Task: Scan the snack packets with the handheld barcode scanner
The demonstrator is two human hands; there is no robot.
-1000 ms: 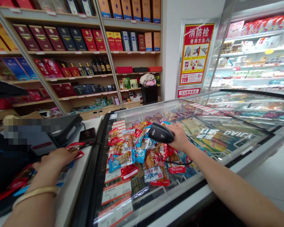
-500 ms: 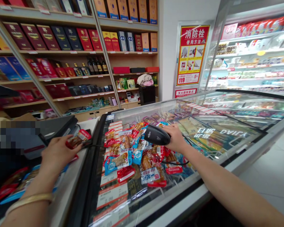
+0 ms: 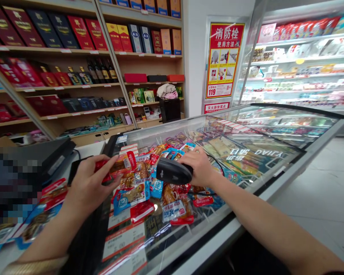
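My left hand [image 3: 90,183] is closed on a small red snack packet [image 3: 125,163], held over the left end of the glass-topped freezer. Wrapped round the handle of a black barcode scanner [image 3: 172,170], my right hand [image 3: 199,166] keeps it just right of that packet. The scanner's head faces left, towards the packet. Beneath both hands lies a pile of vacuum-packed snacks in red and blue wrappers, among them a blue packet [image 3: 132,196] and a larger brown-filled packet [image 3: 176,206]. The scanner partly hides the pile.
The freezer's glass lid [image 3: 246,149] stretches away to the right. More snack packets [image 3: 41,223] lie on the counter at left, by a dark machine [image 3: 50,158]. Shelves of boxed bottles [image 3: 132,38] and a lit refrigerated display [image 3: 298,68] stand behind. A scanner cord [image 3: 222,164] loops behind my right hand.
My left hand has carried the red snack packet rightward from the counter to over the freezer, near the scanner. The view has turned slightly right; my right hand still grips the scanner.
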